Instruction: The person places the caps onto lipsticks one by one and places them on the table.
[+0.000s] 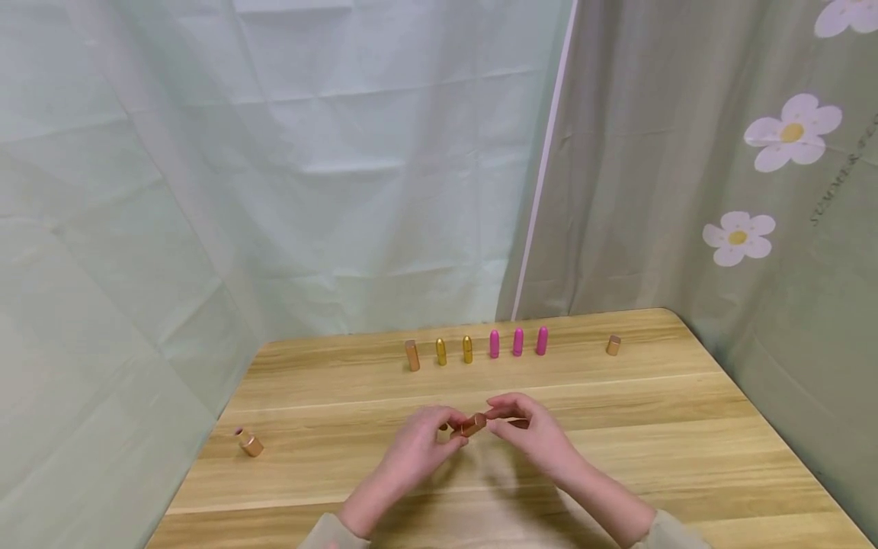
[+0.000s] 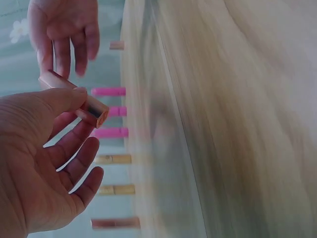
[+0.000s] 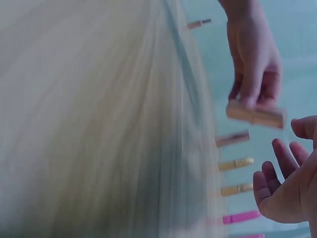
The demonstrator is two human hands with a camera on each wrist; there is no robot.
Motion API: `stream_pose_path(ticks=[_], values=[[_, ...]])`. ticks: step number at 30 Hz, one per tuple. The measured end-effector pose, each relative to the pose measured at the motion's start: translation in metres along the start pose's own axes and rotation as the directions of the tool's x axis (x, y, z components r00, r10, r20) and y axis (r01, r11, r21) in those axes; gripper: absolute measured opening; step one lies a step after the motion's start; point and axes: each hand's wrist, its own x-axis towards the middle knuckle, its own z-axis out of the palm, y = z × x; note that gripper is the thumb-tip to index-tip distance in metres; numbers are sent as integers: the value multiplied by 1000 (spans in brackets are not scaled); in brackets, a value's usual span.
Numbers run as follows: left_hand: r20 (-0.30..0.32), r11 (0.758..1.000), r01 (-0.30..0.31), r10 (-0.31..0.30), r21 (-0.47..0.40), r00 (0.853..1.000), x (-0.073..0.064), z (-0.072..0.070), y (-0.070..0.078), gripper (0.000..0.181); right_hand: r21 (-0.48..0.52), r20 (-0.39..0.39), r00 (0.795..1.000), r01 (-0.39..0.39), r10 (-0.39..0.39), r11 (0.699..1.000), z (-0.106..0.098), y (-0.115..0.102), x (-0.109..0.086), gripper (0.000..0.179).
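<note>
My left hand [image 1: 420, 444] pinches a rose-gold lipstick tube [image 1: 473, 425] between thumb and fingers above the middle of the table. Held at a slant, the tube [image 2: 92, 110] shows one end towards the camera in the left wrist view. Close by its far end is my right hand [image 1: 533, 435], fingers loosely bent and gripping nothing. A narrow gap parts the right hand [image 3: 290, 181] from the tube [image 3: 257, 115] in the right wrist view. An uncapped lipstick [image 1: 248, 442] stands at the table's left side. At the back right sits a short rose-gold cap [image 1: 613, 345].
Along the back of the wooden table [image 1: 329, 427] runs an upright row: a rose-gold tube [image 1: 412, 355], two gold bullet-shaped tubes [image 1: 468, 349] and three magenta ones [image 1: 517, 341]. Curtains [image 1: 384, 191] hang behind and beside the table.
</note>
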Motion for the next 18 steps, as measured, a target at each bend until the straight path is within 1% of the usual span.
stream_pose_path(ticks=[3, 6, 10, 13, 18], values=[[-16, 998, 42, -42, -37, 999, -1, -7, -13, 18, -27, -21, 1000, -2, 2, 1000, -12, 4, 2, 32], [-53, 996, 81, -82, -33, 995, -1, -14, -28, 18, -85, -53, 998, 12, -16, 996, -26, 11, 4, 30], [-107, 991, 132, -132, -6, 985, -1, -24, -50, 18, -216, -102, 994, 13, -36, 976, -45, 21, 6, 27], [-134, 981, 192, -191, -4, 972, -1, -33, -65, 17, -310, -122, 992, 3, -43, 951, -59, 26, 5, 24], [-157, 954, 299, -298, -12, 942, 0, -46, -88, 15, -397, -128, 990, -5, -51, 918, -79, 33, 0, 23]])
